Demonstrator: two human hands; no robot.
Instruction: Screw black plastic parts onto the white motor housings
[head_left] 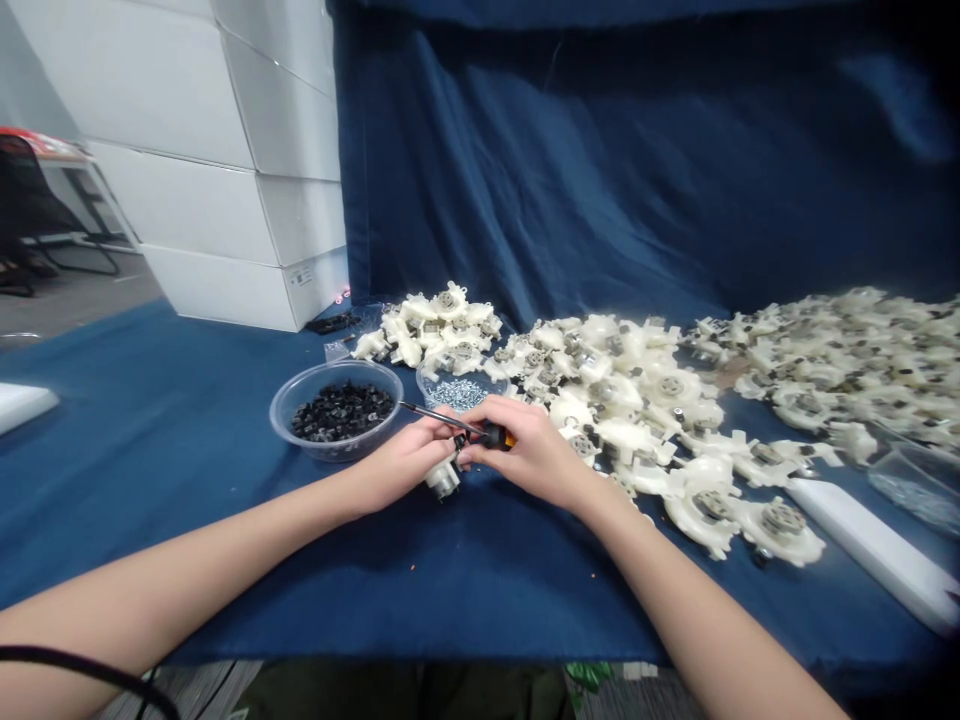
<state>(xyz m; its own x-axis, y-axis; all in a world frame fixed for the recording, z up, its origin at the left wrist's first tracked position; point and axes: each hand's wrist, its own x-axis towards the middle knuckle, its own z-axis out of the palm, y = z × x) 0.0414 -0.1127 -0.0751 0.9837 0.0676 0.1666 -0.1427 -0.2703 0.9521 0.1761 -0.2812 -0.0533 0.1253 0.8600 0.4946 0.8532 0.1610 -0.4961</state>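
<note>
My left hand (409,458) is closed around a small white motor part (444,480) held just above the blue cloth. My right hand (525,450) grips a screwdriver (450,417) by its black and orange handle, and its thin shaft points left over the left hand. The two hands meet at the middle of the table. Just behind them stands a clear bowl of black pieces (341,410) and a smaller clear dish of tiny screws (459,392).
Heaps of white plastic motor housings (637,390) spread over the blue table cloth (150,440) to the right and behind. A white bar (870,545) lies at the right. A clear tub (919,480) sits at the far right. White boxes (247,200) stack at the back left.
</note>
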